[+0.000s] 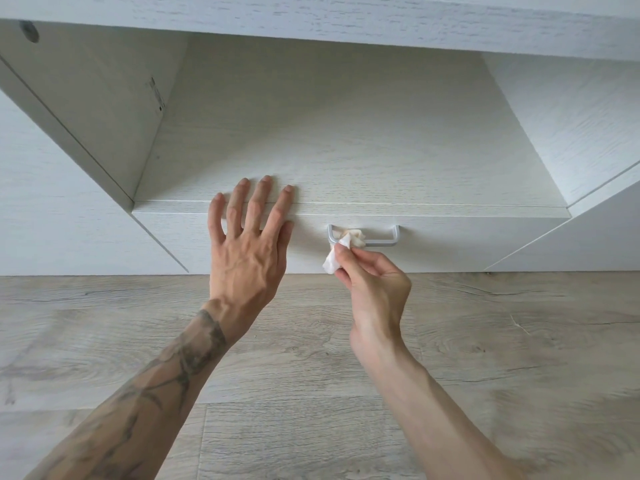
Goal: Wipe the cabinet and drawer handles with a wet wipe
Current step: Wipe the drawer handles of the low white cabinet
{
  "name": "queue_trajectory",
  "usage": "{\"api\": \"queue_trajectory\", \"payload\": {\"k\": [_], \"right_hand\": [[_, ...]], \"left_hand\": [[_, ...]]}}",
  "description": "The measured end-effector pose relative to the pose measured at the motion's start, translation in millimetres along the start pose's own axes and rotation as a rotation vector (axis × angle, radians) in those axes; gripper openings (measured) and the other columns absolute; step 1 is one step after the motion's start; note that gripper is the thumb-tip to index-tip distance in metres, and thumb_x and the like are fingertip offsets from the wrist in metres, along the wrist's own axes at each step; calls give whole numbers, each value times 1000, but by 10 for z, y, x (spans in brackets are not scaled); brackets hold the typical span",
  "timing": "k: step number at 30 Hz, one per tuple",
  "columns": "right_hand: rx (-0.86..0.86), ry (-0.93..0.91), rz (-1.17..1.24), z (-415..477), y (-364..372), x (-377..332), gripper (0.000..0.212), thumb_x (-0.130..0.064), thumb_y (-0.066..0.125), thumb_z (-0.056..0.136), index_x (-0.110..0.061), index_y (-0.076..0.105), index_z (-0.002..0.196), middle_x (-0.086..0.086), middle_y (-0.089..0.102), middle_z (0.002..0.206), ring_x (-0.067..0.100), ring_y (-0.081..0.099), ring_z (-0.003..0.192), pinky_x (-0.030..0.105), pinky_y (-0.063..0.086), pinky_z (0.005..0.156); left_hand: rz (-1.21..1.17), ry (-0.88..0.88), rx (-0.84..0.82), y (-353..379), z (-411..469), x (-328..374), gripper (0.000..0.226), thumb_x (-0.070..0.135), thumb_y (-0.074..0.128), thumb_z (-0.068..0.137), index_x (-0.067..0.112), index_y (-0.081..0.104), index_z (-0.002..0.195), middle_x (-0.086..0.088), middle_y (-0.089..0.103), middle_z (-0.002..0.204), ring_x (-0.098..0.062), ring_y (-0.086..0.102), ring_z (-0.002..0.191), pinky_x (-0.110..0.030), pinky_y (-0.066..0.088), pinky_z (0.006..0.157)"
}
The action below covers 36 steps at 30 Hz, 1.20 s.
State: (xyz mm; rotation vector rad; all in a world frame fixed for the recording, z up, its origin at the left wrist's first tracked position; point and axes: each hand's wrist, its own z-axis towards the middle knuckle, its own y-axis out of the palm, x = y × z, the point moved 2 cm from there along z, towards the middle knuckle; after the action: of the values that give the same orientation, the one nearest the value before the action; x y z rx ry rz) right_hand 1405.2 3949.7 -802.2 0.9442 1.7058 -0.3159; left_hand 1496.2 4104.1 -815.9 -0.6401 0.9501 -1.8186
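A silver bar handle (384, 241) is fixed to the white drawer front (450, 244) at the bottom of a white cabinet. My right hand (372, 284) pinches a crumpled white wet wipe (341, 249), which is looped round the left part of the handle. Flat on the drawer front to the left lies my left hand (247, 244), fingers straight and spread, with the fingertips reaching over the drawer's top edge. It partly covers what looks like a second handle.
Above the drawer is an open white shelf recess (329, 133) with a thick top board (311, 19). White cabinet fronts (52, 220) flank the drawer on both sides. Pale wood-look flooring (311, 410) lies below.
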Motion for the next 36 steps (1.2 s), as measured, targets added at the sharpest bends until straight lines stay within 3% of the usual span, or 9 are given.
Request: {"api": "queue_trajectory", "payload": {"k": [4,7,13,16,20,23,28,32,36], "right_hand": [[51,-57,-27,112,-228,-106,14,-5,86,83,-17,83,78,5,82,88,19,79,92,31,63,85],[82,-106,-2,144,-298,-127,17,-4,86,83,-19,83,75,4,81,83,13,78,83,31,61,83],[-52,-172,-118,41,-45,3,12,-4,85,84,-15,82,83,3,82,83,14,79,82,31,61,83],[-65,-368,-240,39,-165,-62,11,-7,87,84,-14,81,89,-1,81,83,14,79,81,25,61,74],[2,-702,-532,126,-377,-200,19,-7,86,85,-18,78,98,-5,77,90,17,73,79,37,61,74],[-31,-848,-671,165,-305,-202,22,-2,84,85,-15,81,103,-3,74,95,6,68,79,20,55,78],[-113,-1001,-853,92,-70,-174,18,2,84,85,-9,83,100,3,71,95,7,64,79,6,49,83],[-273,-1088,-989,21,244,-188,9,-2,79,89,-6,81,97,7,70,93,25,70,85,38,61,74],[-261,-1105,-1008,143,202,-304,11,-3,80,88,-7,81,98,6,70,94,26,70,87,38,60,74]], "left_hand": [[-8,-7,-15,-15,5,1,50,39,36,117,23,36,165,-11,39,168,-38,32,157,-56,13,129],[-12,-12,-19,-20,4,10,50,39,36,117,23,35,165,-11,39,168,-38,32,157,-56,13,129],[-1,-8,-13,-8,0,6,50,39,33,118,24,34,166,-10,39,168,-37,32,157,-56,13,129],[-3,-9,-13,-7,-1,5,50,40,33,118,24,35,165,-10,39,168,-37,32,157,-56,13,129],[-8,-14,-8,-15,2,14,50,38,37,117,23,36,165,-11,40,167,-38,32,156,-57,14,129],[-8,-13,-12,-19,3,12,50,38,36,117,23,36,165,-11,40,167,-38,33,156,-57,15,129],[-1,-6,-9,-14,2,12,50,39,33,118,23,36,165,-11,40,167,-37,33,156,-56,16,129],[8,-2,-2,4,-4,2,50,40,31,119,24,36,166,-10,39,168,-36,33,156,-55,15,129],[7,2,-12,-5,-3,-13,50,41,32,118,24,35,166,-9,38,168,-36,32,157,-55,15,129]]}}
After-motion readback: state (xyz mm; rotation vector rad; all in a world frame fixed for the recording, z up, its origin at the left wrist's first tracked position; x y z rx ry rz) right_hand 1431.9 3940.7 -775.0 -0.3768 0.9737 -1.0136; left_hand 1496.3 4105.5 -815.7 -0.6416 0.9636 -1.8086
